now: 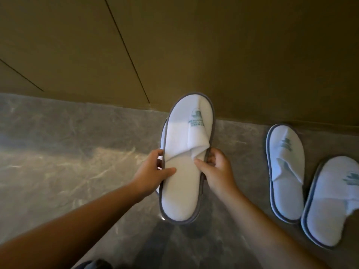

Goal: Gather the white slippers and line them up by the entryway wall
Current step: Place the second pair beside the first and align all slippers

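Held slipper (184, 171) raised above the marble floor (68, 152), gripped at mid-length from both sides. Left hand (155, 171) clamped on its left edge, thumb across the insole; right hand (215, 169) clamped on its right edge, thumb pressing the loose flap of the toe cover. A second grey-trimmed edge peeking out behind on the left, so probably a pair stacked together, though hard to be certain.

Long axis running away from the body, toe toward the brown wall (233, 55), heel nearest the chest. Toe end overlapping the wall's base line in view, but still clearly up in the air.

Two more white slippers down on the floor to the right: nearer-wall slipper (284, 171) with toe close to the wall, and far-right slipper (332, 202) just beside it, set a little further back and slightly angled. Both pointing the same general way as the held one.

Open floor between the held slipper and the nearer-wall slipper, on the right hand's side. Likely next: lowering to the right, toe kept toward the wall, sides parallel with the neighbours.
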`<state>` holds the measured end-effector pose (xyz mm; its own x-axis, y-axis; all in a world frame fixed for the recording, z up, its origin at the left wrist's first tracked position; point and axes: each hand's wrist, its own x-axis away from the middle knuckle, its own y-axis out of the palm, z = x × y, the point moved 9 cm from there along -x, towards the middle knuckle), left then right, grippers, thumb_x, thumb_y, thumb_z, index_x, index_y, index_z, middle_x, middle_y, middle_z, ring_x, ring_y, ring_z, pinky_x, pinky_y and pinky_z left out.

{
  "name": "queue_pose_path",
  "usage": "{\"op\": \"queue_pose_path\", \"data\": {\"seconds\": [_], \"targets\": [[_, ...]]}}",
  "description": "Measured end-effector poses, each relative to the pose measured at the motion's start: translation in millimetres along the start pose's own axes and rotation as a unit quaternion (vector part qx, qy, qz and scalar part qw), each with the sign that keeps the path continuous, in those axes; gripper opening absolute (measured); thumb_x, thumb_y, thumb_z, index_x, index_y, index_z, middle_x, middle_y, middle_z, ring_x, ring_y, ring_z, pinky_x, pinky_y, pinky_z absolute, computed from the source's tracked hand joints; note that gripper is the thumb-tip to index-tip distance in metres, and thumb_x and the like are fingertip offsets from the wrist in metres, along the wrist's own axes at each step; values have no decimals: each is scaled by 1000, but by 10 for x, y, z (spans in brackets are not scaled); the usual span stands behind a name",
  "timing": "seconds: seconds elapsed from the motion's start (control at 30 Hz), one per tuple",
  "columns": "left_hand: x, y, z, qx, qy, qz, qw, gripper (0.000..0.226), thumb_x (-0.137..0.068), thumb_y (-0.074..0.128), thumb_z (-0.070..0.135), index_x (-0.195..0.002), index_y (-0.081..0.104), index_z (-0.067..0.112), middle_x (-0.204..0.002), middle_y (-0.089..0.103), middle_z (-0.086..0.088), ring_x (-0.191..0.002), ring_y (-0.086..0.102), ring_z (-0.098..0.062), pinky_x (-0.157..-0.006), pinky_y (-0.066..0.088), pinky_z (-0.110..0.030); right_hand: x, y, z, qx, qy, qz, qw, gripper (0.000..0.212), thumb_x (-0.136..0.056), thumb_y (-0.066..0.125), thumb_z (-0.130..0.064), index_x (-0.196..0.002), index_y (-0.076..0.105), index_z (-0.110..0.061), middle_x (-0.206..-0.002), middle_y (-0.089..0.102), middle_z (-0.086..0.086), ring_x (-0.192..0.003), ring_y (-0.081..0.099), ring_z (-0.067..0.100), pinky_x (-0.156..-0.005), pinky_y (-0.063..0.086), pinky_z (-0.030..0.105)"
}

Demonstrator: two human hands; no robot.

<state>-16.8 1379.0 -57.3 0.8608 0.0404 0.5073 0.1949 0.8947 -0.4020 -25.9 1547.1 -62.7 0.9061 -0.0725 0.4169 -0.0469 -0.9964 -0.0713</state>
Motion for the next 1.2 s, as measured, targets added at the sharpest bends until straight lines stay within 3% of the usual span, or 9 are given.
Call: {"op": "queue_pose_path", "data": {"seconds": [0.1,0.23,0.33,0.53,0.67,0.73,0.83,0.97,1.2], "targets": [[-54,-174,-153,19,6,-9,1000,37,-79,62,19,-105,38,26,-93,58,3,-86,60,-13,-63,51,-25,25,244,-27,32,4,-33,999,36,-76,66,-21,-108,48,-24,-103,60,-1,-99,58,17,-86,49,36],[-152,-336,-295,95,-3,-20,995,32,-81,59,18,-105,39,26,-102,61,-5,-93,61,-18,-72,54,-33,-99,388,-158,71,5,-37,997,46,-75,66,-13,-118,48,-11,-79,57,-4,-80,58,16,-75,48,31],[-247,-373,-365,123,-10,-45,991,28,-82,57,15,-99,41,29,-99,64,-7,-91,63,-20,-76,54,-37,-141,486,-192,81,27,-19,996,50,-74,67,-8,-119,45,-10,-79,55,-5,-81,57,17,-73,47,29],[-277,13,-248,66,19,-152,986,44,-81,58,8,-120,39,15,-68,57,-4,-72,58,-21,-74,52,-37,87,167,-16,57,68,148,985,52,-72,65,2,-116,42,-12,-96,53,1,-87,53,17,-73,45,28],[-231,415,-193,19,55,-233,971,54,-80,61,14,-128,36,21,-75,58,10,-72,57,-6,-66,49,-11,200,-324,123,69,82,200,974,52,-73,63,3,-118,44,-13,-103,51,5,-92,50,19,-79,41,34],[-298,475,-217,-35,78,-211,974,54,-80,61,21,-128,37,23,-100,59,8,-90,57,-7,-77,47,-9,180,-537,196,114,89,186,972,52,-76,63,-3,-121,42,-17,-110,50,3,-98,48,19,-86,41,36],[-504,371,-307,-119,89,-135,980,57,-80,61,24,-130,35,19,-137,43,-7,-124,43,-24,-105,37,-35,143,-814,322,169,82,210,959,50,-77,65,-14,-121,42,-20,-118,51,3,-106,48,23,-100,39,46],[-687,131,-504,-214,62,-63,973,70,-77,64,33,-135,26,22,-145,28,-7,-131,29,-27,-108,30,-43,125,-838,586,137,81,239,958,48,-77,64,-10,-120,43,-15,-117,52,4,-96,46,15,-85,37,32],[-1023,85,-815,-185,-22,-33,982,83,-73,68,36,-137,19,16,-146,29,-10,-131,30,-28,-105,33,-47,-38,-636,945,83,88,212,970,50,-77,64,-12,-121,41,-15,-108,52,1,-88,52,15,-63,40,19]]}}
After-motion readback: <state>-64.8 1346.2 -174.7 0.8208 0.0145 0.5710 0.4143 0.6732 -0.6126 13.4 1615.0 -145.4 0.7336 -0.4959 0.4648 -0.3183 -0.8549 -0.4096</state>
